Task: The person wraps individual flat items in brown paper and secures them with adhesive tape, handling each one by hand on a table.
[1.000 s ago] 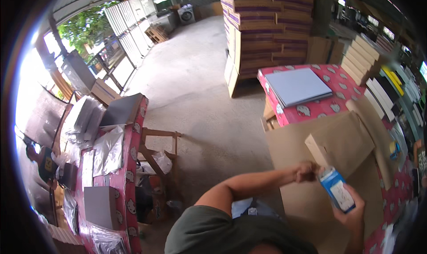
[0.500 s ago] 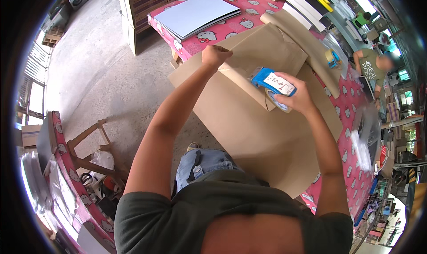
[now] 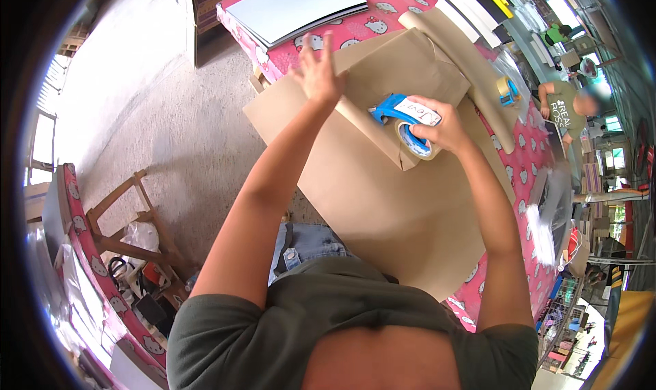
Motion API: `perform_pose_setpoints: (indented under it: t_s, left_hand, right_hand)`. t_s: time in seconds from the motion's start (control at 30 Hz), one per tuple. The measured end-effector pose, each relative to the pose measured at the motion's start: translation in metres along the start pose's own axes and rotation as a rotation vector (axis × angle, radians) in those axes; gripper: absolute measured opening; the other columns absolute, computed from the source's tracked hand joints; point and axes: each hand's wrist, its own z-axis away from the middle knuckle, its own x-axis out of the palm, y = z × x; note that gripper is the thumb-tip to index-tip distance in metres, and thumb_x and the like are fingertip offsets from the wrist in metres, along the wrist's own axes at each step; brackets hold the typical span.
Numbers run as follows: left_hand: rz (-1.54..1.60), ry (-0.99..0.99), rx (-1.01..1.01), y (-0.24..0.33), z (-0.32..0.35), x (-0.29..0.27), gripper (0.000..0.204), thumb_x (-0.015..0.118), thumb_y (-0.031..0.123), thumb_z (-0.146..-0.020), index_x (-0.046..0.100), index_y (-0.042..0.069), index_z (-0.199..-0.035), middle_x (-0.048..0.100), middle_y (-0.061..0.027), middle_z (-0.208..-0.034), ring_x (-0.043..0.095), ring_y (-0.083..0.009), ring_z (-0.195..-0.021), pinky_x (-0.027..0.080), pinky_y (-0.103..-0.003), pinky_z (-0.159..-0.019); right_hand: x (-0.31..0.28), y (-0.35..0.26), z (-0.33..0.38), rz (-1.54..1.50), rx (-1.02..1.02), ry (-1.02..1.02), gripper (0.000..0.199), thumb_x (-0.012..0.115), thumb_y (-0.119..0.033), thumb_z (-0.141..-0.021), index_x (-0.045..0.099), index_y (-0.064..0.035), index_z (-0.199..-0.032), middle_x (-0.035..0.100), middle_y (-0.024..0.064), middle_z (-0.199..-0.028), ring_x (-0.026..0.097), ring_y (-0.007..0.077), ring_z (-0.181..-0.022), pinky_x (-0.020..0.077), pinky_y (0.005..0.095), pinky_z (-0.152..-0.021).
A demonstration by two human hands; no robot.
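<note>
My right hand [image 3: 443, 129] is closed round a blue tape dispenser [image 3: 391, 107] with a white label on its side and a roll of clear tape [image 3: 412, 143] in it. The dispenser is held over a parcel wrapped in brown paper [image 3: 404, 65], close to its near folded edge. My left hand [image 3: 319, 76] is open, its fingers spread and a little blurred, above the parcel's left end. Beneath the parcel a large sheet of brown paper [image 3: 403, 219] spreads toward me and hangs past the table's left edge.
A pink patterned cloth covers the table [image 3: 383, 26]. White boards [image 3: 297, 9] are stacked at the far left. A brown paper roll [image 3: 471, 76] lies right of the parcel, with a second tape dispenser [image 3: 507, 91] beyond. A co-worker [image 3: 570, 113] is at the right.
My left hand has opened from a closed pinch, its fingers now spread. The tape dispenser has shifted slightly left and turned, showing more of its tape roll.
</note>
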Motion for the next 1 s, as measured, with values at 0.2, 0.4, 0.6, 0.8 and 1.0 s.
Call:
perform_pose_setpoints:
  t_s: [0.2, 0.4, 0.6, 0.8, 1.0]
  left_hand:
    - [-0.199, -0.442, 0.414, 0.018, 0.012, 0.038, 0.061, 0.044, 0.038, -0.089, 0.016, 0.024, -0.142, 0.012, -0.0075, -0.148, 0.012, -0.0241, -0.137, 0.01, -0.057, -0.105]
    - [-0.413, -0.418, 0.456, 0.016, 0.019, 0.045, 0.055, 0.02, 0.05, -0.093, 0.016, 0.025, -0.142, 0.01, -0.0015, -0.149, 0.009, -0.0185, -0.137, 0.008, -0.056, -0.107]
    - [-0.432, -0.427, 0.361, 0.017, 0.019, 0.041, 0.053, 0.017, 0.045, -0.095, 0.016, 0.022, -0.142, 0.009, -0.0007, -0.149, 0.008, -0.0164, -0.137, 0.004, -0.056, -0.107]
    - [-0.351, -0.451, 0.341, 0.019, 0.019, 0.049, 0.059, 0.032, 0.043, -0.09, 0.019, 0.018, -0.142, 0.011, -0.0044, -0.149, 0.009, -0.0175, -0.138, 0.006, -0.058, -0.106]
    - [-0.241, -0.366, 0.379, 0.021, 0.021, 0.048, 0.05, 0.025, 0.036, -0.094, 0.026, 0.018, -0.14, 0.017, -0.0017, -0.148, 0.014, -0.0194, -0.137, 0.01, -0.056, -0.106]
  right_hand:
    - [-0.004, -0.007, -0.016, 0.158, -0.06, -0.064, 0.056, 0.065, -0.009, -0.067, 0.051, 0.0034, -0.12, 0.061, 0.0052, -0.1, 0.056, 0.0096, -0.085, 0.0464, 0.0234, -0.075]
    - [-0.017, -0.017, -0.013, 0.218, 0.067, -0.176, 0.058, 0.071, -0.017, -0.068, 0.053, 0.0017, -0.119, 0.064, 0.0088, -0.099, 0.057, 0.01, -0.084, 0.0464, 0.024, -0.075]
    - [-0.037, -0.026, -0.011, 0.455, 0.151, -0.336, 0.052, 0.064, -0.011, -0.068, 0.054, 0.0011, -0.118, 0.064, 0.0069, -0.091, 0.057, 0.0093, -0.076, 0.048, 0.0239, -0.064]
    - [0.033, -0.101, -0.143, 1.017, 0.579, -0.657, 0.03, 0.069, -0.032, -0.056, 0.069, -0.0063, -0.072, 0.065, 0.007, -0.072, 0.058, 0.0142, -0.064, 0.0461, 0.0298, -0.059]
    - [0.026, -0.081, -0.174, 0.728, 0.912, -0.619, 0.021, 0.067, -0.025, -0.057, 0.066, -0.009, -0.07, 0.058, 0.004, -0.064, 0.053, 0.018, -0.056, 0.0441, 0.0324, -0.055]
